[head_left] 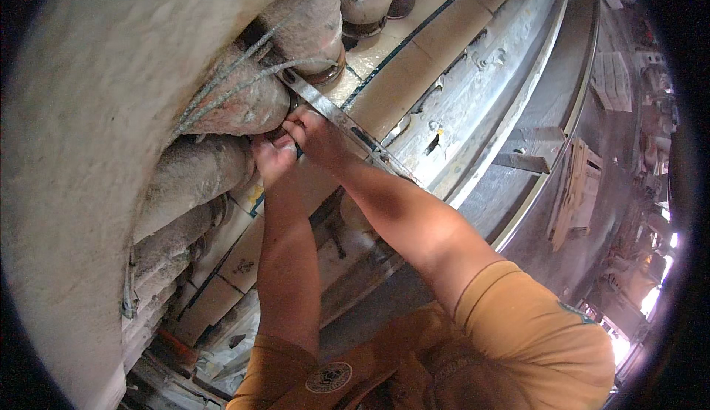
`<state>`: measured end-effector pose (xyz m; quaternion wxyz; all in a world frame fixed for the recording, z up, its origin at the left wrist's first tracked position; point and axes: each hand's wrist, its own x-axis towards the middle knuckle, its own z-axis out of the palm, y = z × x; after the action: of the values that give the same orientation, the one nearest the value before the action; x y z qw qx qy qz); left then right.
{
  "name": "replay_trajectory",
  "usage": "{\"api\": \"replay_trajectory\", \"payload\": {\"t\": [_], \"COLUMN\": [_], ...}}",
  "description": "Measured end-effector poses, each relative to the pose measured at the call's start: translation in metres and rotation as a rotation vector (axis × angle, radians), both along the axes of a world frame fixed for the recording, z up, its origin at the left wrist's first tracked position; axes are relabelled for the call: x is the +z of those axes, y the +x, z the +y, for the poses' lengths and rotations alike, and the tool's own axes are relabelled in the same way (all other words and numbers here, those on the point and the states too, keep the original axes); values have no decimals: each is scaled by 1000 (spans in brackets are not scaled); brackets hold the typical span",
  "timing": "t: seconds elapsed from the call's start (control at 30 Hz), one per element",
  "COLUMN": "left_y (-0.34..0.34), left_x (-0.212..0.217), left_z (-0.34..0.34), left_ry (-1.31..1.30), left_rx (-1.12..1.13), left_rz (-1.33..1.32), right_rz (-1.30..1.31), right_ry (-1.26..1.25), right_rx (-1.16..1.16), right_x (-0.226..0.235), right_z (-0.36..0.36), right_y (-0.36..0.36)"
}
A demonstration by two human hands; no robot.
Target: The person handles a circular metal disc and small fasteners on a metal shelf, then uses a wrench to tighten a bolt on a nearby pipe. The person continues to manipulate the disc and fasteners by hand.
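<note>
Slants across the tiled ledge (414,62) as a slotted metal bar (330,110), pointing from the inner edge, beside rounded casings (310,10), to beyond the outer edge. Lies just beside the right hand (314,135), farther from the left hand (274,153). Brings both together near the inner edge, with bent fingers and forearms (288,262) converging from below. Cannot tell any grasp in either, with fingertips partly hidden.

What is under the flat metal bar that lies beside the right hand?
Tan tiles show next to the metal bar, near the right hand. The part directly under the bar is covered, so I cannot tell what lies there.
</note>
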<state>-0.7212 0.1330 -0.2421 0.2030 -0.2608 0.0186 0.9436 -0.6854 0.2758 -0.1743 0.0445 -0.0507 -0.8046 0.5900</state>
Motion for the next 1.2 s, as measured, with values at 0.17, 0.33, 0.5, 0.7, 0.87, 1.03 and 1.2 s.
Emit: {"api": "replay_trajectory", "payload": {"t": [0.17,0.33,0.5,0.7,0.87,1.03,1.2], "left_y": [0,-1,6,15,5,0,0], "left_x": [-8,8,40,38,33,24,15], "left_z": [-4,7,11,11,6,5,10], "left_ry": [11,153,63,-300,171,111,-100], "left_rx": [20,-81,-66,-49,-132,32,68], "left_rz": [-9,10,43,286,57,-90,-57], "right_rz": [-54,519,-22,-46,263,111,99], "right_ry": [-3,387,-9,-48,55,91,53], "right_rx": [-54,-12,-24,-58,-4,-4,-19], "right_x": [6,-37,-5,0,-22,-3,-8], "right_z": [-8,1,-3,-7,-2,-4,-2], "right_y": [1,0,1,1,-2,-6,-4]}}
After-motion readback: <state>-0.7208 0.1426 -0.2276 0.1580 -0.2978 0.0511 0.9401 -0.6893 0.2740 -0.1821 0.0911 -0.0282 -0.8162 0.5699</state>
